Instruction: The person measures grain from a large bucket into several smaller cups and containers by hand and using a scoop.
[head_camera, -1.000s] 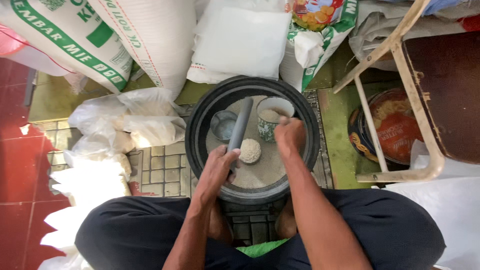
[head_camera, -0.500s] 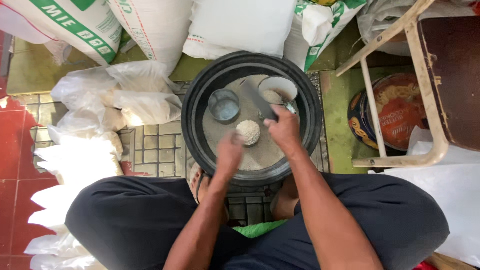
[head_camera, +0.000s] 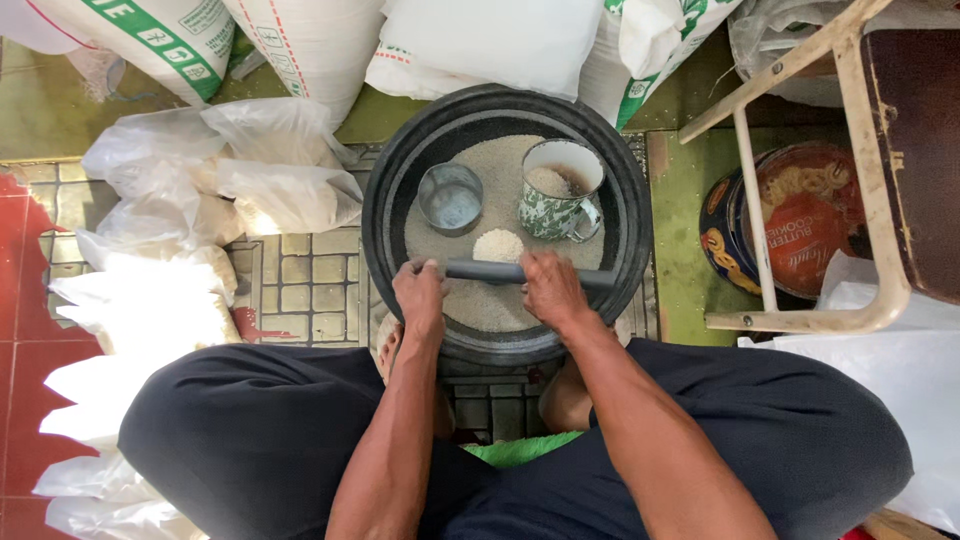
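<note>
1. The left hand (head_camera: 420, 292) and right hand (head_camera: 551, 287) each grip the grey pipe (head_camera: 490, 271), lying level across the black basin (head_camera: 385, 200) near its front rim.
2. A small white mound (head_camera: 497, 245) lies just behind the pipe.
3. A metal cup (head_camera: 449, 198) and a patterned mug (head_camera: 558, 190) stand toward the back rim.

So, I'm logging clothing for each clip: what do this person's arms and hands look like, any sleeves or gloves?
Both arms are bare to the edge of the picture, with no sleeves showing. The left hand and right hand wear no gloves; no rings, watch or bands can be seen. Dark trousers cover the legs.
</note>
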